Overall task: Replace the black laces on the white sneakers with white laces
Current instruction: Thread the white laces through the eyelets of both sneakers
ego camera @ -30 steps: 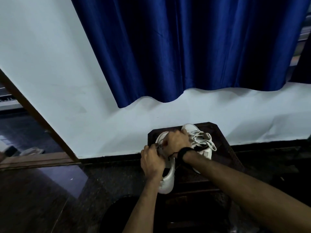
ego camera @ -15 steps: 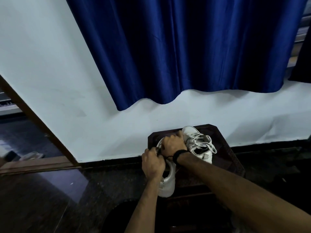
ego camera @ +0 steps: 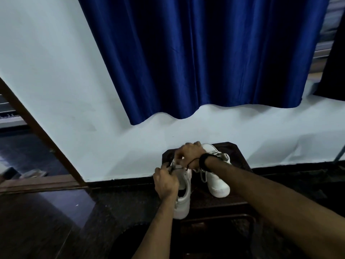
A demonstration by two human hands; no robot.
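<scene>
A room in a home: a blue curtain (ego camera: 201, 58) hangs on a white wall (ego camera: 56, 75), beside a wooden door frame (ego camera: 39, 133) and polished dark floor (ego camera: 46, 221).

Left shoe: white low-top leather sneaker (ego camera: 183, 200), upright on the dark wooden stool, heel toward the viewer, partly hidden by hands.
Lace: thin black cord (ego camera: 178, 168), stretched taut across that sneaker's eyelets.
Right shoe: matching white sneaker (ego camera: 217, 181), upright just beside it, threaded with loose white laces (ego camera: 202, 174).
</scene>
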